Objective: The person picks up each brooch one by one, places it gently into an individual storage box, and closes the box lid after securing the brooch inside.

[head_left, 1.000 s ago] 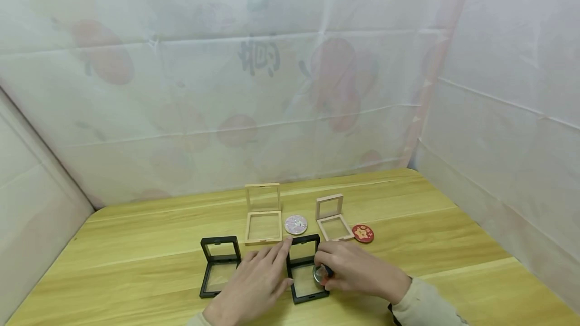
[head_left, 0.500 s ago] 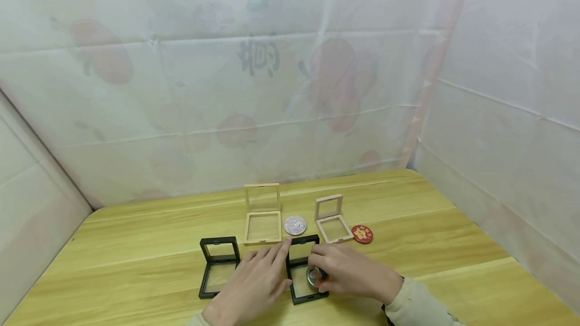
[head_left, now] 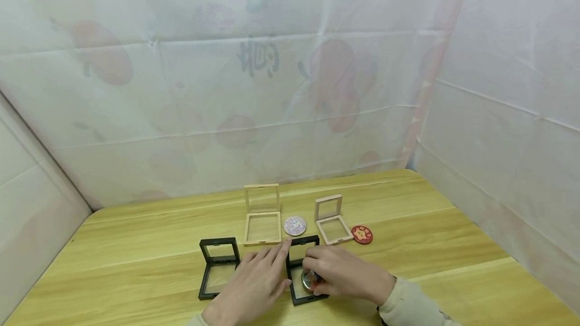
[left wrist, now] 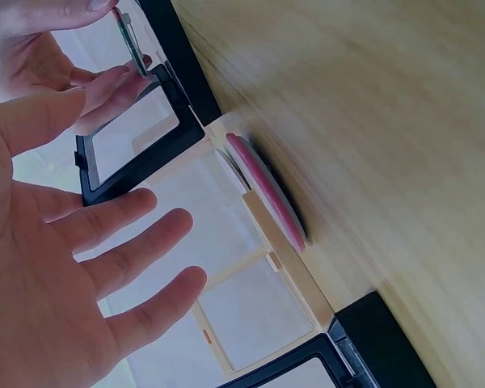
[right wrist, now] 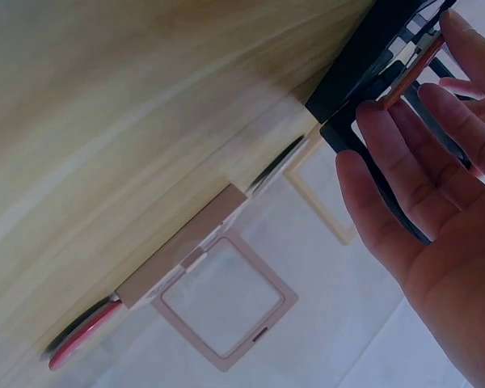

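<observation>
My right hand [head_left: 346,273] pinches a small round badge [head_left: 309,280] with a shiny rim. It hangs edge-down over the lower half of an open black display frame [head_left: 310,298]; the right wrist view shows the badge's thin reddish edge [right wrist: 412,73] between thumb and fingers. Whether the badge touches the frame's clear film cannot be told. My left hand [head_left: 256,280] lies at that frame's left side with fingers extended, its index finger against the raised lid [left wrist: 145,178]. Partly behind the left hand stands a second open black frame [head_left: 218,241].
Farther back are a larger light-wood frame [head_left: 263,241] and a smaller wooden one [head_left: 337,240], both with lids raised. A lilac badge [head_left: 295,226] lies between them, and a red star badge [head_left: 362,234] lies at the right. A cloth wall [head_left: 204,89] closes off the back.
My right hand has shifted a little to the left with the badge, bringing it farther over the black frame's lower half. My left hand has stayed in place.
</observation>
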A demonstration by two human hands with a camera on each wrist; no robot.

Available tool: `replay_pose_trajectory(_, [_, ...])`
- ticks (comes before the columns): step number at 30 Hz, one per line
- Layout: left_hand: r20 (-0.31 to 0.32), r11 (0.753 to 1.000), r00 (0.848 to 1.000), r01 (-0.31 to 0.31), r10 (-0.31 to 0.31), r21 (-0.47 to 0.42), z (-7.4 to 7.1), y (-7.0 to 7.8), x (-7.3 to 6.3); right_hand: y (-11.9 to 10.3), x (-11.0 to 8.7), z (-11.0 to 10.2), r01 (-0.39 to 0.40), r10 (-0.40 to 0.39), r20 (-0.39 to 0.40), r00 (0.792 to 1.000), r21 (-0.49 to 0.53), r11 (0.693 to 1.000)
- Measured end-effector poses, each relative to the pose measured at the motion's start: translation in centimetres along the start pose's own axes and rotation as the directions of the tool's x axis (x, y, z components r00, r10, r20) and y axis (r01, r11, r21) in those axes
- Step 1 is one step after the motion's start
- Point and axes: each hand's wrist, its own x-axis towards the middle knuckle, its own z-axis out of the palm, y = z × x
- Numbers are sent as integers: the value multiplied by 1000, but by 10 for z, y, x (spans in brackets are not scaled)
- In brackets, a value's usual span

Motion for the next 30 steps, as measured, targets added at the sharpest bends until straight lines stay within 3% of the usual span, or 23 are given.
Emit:
replay_pose_trajectory(6, [-12, 1000, 1000, -5, 5, -7, 1, 0, -2, -1, 2, 3, 16, -16, 0, 1000, -24, 1000])
replay_pose_trajectory(16, [20, 1000, 1000, 7, -6, -11, 0, 0, 1, -1, 3, 5, 15, -17, -27, 1000, -58, 998])
replay_pose_trajectory(30, [-14, 1000, 1000, -2, 2, -20, 3, 1, 0, -4, 0, 9, 0, -1, -18, 1000, -61, 998])
